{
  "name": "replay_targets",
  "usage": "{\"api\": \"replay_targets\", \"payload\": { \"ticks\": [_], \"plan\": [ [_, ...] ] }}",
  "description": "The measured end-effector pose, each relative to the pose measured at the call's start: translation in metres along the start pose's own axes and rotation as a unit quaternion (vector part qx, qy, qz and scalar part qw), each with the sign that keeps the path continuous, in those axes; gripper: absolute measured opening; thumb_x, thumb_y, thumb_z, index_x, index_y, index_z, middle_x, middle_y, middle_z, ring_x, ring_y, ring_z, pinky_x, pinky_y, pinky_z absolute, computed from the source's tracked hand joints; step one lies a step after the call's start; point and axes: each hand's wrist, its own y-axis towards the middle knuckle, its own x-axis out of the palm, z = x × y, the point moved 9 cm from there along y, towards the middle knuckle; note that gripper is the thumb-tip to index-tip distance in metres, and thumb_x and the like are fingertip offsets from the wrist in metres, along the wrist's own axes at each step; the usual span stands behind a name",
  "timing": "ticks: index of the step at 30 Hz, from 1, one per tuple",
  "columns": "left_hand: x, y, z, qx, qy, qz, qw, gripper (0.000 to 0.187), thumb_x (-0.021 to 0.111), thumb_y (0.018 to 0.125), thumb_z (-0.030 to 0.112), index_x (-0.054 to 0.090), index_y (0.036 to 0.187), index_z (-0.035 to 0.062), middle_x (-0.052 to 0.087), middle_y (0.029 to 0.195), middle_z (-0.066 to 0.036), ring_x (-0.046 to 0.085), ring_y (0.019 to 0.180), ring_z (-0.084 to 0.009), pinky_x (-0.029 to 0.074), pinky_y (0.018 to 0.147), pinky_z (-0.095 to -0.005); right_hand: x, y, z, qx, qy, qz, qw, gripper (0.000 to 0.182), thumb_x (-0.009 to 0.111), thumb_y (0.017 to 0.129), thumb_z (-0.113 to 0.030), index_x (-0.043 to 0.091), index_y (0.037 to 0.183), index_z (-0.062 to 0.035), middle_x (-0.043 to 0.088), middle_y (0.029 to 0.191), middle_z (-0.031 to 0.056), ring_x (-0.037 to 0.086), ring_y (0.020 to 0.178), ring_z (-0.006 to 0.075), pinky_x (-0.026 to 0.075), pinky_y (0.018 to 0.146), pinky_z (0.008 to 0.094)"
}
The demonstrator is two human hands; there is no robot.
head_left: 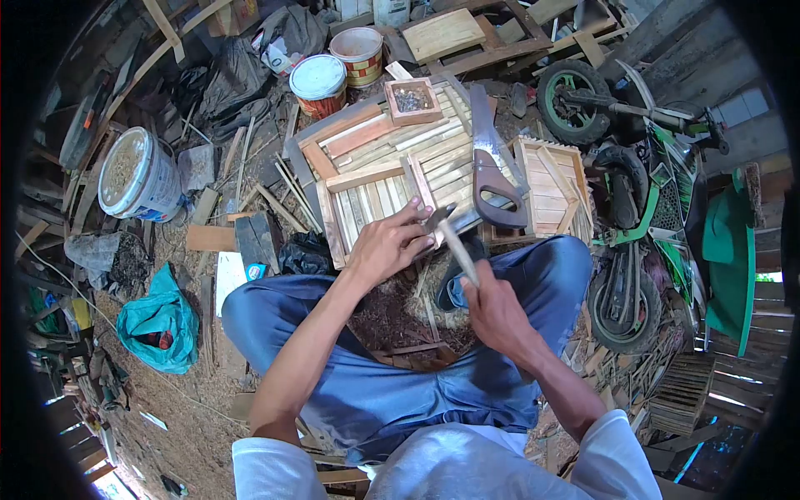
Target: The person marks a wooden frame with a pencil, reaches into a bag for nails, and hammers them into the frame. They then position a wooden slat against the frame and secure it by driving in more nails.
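Note:
My right hand (498, 312) is closed round the pale wooden handle of a hammer (458, 248). The hammer's dark head is at the near corner of a small wooden frame (367, 177), close to my left fingertips. My left hand (387, 248) grips that corner with bent fingers; whether a nail is between them cannot be made out. Under the frame is a slatted wooden panel (442, 150). A handsaw (493, 179) with a brown handle lies on the panel's right side. A square wooden box of nails (412, 100) sits at the panel's far end.
Right of the panel stands another slatted wooden piece (554, 187), with a green motorbike (658, 183) beyond it. Paint buckets (318, 79) stand behind. On the left are a white bucket (137, 179) and a teal bag (158, 321). Wood scraps and shavings cover the floor.

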Motion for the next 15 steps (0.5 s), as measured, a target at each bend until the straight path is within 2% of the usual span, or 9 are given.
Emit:
{"api": "replay_targets", "payload": {
  "ticks": [4, 8, 12, 15],
  "plan": [
    [0.0, -0.003, 0.003, 0.016, -0.002, 0.018, 1.0, 0.019, 0.07, 0.087, 0.022, 0.077, 0.097, 0.0088, 0.067, 0.122, -0.004, 0.06, 0.12, -0.0261, 0.056, 0.087, -0.0414, -0.01, -0.003, -0.011, 0.0, 0.031, 0.046, 0.998, 0.019, 0.047, 0.1, -0.015, 0.038, 0.101, 0.0023, 0.055, 0.066, 0.0343, 0.057, 0.068, 0.0547, 0.042, 0.059, 0.0612],
    [-0.003, 0.003, 0.004, -0.003, -0.004, 0.004, 1.0, 0.019, 0.07, 0.087, 0.021, 0.077, 0.099, 0.009, 0.068, 0.122, -0.004, 0.06, 0.121, -0.0259, 0.056, 0.087, -0.041, 0.007, -0.003, 0.013, 0.007, -0.029, -0.013, 0.999, 0.018, 0.049, 0.1, -0.012, 0.039, 0.103, 0.0026, 0.051, 0.064, 0.0311, 0.054, 0.068, 0.0541, 0.038, 0.056, 0.0564],
    [-0.002, -0.001, 0.004, 0.012, -0.009, 0.022, 1.0, 0.018, 0.07, 0.086, 0.02, 0.076, 0.098, 0.0083, 0.068, 0.121, -0.005, 0.059, 0.122, -0.026, 0.056, 0.087, -0.0411, -0.013, -0.008, -0.016, -0.003, 0.034, 0.054, 0.998, 0.018, 0.049, 0.1, -0.011, 0.04, 0.104, 0.0037, 0.053, 0.066, 0.0322, 0.056, 0.068, 0.0528, 0.037, 0.056, 0.0573],
    [0.0, -0.001, 0.003, 0.011, 0.003, 0.014, 1.0, 0.017, 0.07, 0.086, 0.02, 0.076, 0.098, 0.0083, 0.068, 0.121, -0.005, 0.058, 0.123, -0.0258, 0.056, 0.088, -0.0409, 0.015, -0.007, 0.008, -0.017, -0.043, -0.01, 0.999, 0.02, 0.047, 0.1, -0.015, 0.037, 0.102, 0.0024, 0.056, 0.065, 0.0328, 0.057, 0.069, 0.0542, 0.044, 0.059, 0.06]
  ]
}}
